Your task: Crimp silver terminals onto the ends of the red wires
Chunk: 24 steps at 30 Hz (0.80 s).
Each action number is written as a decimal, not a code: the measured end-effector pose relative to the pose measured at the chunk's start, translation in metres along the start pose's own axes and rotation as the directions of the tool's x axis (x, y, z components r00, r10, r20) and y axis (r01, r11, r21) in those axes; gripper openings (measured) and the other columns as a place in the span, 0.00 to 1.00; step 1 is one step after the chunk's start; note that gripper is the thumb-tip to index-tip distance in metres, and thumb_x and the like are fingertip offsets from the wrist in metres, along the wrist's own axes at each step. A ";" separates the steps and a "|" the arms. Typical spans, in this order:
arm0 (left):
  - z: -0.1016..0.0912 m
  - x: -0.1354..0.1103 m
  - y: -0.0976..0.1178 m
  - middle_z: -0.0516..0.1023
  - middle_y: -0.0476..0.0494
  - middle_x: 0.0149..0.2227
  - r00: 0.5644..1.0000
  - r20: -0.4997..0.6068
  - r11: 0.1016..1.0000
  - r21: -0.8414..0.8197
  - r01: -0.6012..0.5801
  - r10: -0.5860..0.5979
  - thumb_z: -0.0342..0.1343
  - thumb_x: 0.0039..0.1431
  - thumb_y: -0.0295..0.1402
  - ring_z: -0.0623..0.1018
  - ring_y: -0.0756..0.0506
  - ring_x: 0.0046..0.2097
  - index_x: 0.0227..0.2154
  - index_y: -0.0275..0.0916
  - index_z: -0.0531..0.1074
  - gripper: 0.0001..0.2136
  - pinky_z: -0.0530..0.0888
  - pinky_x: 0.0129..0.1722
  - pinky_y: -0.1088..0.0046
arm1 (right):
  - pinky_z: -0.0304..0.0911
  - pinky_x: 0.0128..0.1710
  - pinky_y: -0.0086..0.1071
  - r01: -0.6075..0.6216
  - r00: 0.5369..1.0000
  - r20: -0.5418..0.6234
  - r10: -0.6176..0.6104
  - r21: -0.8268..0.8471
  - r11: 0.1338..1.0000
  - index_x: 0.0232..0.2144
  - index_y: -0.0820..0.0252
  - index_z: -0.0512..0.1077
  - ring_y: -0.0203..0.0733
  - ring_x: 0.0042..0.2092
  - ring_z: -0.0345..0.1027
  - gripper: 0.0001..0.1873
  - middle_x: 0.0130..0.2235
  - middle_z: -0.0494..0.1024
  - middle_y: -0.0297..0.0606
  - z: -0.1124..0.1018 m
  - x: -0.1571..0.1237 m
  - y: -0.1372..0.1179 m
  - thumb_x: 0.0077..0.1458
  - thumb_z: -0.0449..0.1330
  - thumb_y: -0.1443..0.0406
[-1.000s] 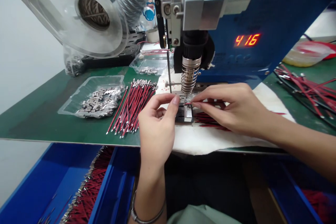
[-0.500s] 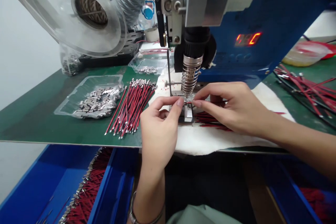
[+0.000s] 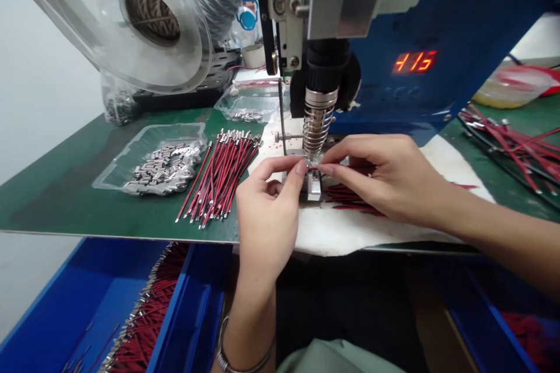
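My left hand (image 3: 270,210) is closed in a pinch at the left of the small metal fixture (image 3: 314,189), right under the soldering machine's spring-wrapped tip (image 3: 321,119). What its thumb and forefinger hold is too small and covered to make out. From the right, my right hand (image 3: 382,178) pinches a short red wire (image 3: 313,168), whose end lies over the fixture between the two hands. Beneath my right hand, several red and black wires (image 3: 350,197) rest on a white cloth (image 3: 336,233).
Left of my hands lie a bundle of red-black wires (image 3: 221,180) and a clear tray (image 3: 105,178) of metal connectors. A blue machine body (image 3: 420,99) stands behind, beside a clear fume hood (image 3: 96,23). Blue bins (image 3: 56,291) sit below the table edge; more wires (image 3: 516,151) lie right.
Both hands stay at the fixture in nearly the same pinch. The red display on the machine has changed and now reads about 415. The view has shifted very slightly.
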<state>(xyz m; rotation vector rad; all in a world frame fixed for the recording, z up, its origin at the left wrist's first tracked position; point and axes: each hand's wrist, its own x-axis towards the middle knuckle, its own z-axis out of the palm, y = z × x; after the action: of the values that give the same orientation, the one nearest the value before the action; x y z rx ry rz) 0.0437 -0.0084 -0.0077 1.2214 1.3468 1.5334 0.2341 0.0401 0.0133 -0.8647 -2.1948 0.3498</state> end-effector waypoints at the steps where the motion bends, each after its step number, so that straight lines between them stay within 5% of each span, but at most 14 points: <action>1: 0.000 0.000 0.000 0.70 0.51 0.21 1.000 0.002 1.000 0.001 -0.005 0.005 0.72 0.64 0.38 0.61 0.53 0.21 0.36 0.40 0.86 0.07 0.53 0.20 0.76 | 0.71 0.33 0.36 -0.006 1.000 -0.004 0.006 0.002 1.000 0.37 0.54 0.83 0.41 0.29 0.75 0.07 0.35 0.88 0.35 0.000 0.000 0.000 0.69 0.65 0.63; 9: -0.001 0.000 -0.002 0.67 0.53 0.20 1.000 -0.004 1.000 0.004 0.000 0.000 0.72 0.64 0.39 0.60 0.53 0.21 0.36 0.41 0.86 0.07 0.53 0.20 0.75 | 0.69 0.29 0.35 -0.043 0.999 0.000 0.043 0.016 0.999 0.37 0.54 0.82 0.36 0.21 0.68 0.07 0.28 0.84 0.30 0.002 -0.001 -0.003 0.70 0.65 0.64; 16: 0.000 -0.001 -0.001 0.66 0.53 0.19 1.000 -0.024 1.000 0.024 -0.004 0.004 0.73 0.63 0.38 0.61 0.52 0.21 0.36 0.40 0.87 0.07 0.56 0.20 0.75 | 0.56 0.17 0.32 -0.125 0.992 0.018 0.124 0.081 0.989 0.36 0.55 0.83 0.36 0.21 0.68 0.09 0.26 0.82 0.31 0.002 -0.001 -0.004 0.70 0.66 0.63; 24: -0.001 -0.002 -0.003 0.71 0.51 0.22 0.999 -0.034 0.999 0.039 -0.009 0.011 0.71 0.64 0.38 0.63 0.52 0.23 0.38 0.41 0.88 0.06 0.62 0.22 0.75 | 0.61 0.19 0.33 -0.138 0.990 -0.013 0.140 0.085 0.987 0.35 0.55 0.82 0.37 0.22 0.70 0.08 0.28 0.85 0.32 0.003 -0.002 -0.006 0.69 0.66 0.64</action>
<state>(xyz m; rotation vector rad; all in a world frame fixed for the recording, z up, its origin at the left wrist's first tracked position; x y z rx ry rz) 0.0433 -0.0096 -0.0113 1.2323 1.4002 1.5483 0.2296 0.0348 0.0129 -0.9730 -2.0920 0.4960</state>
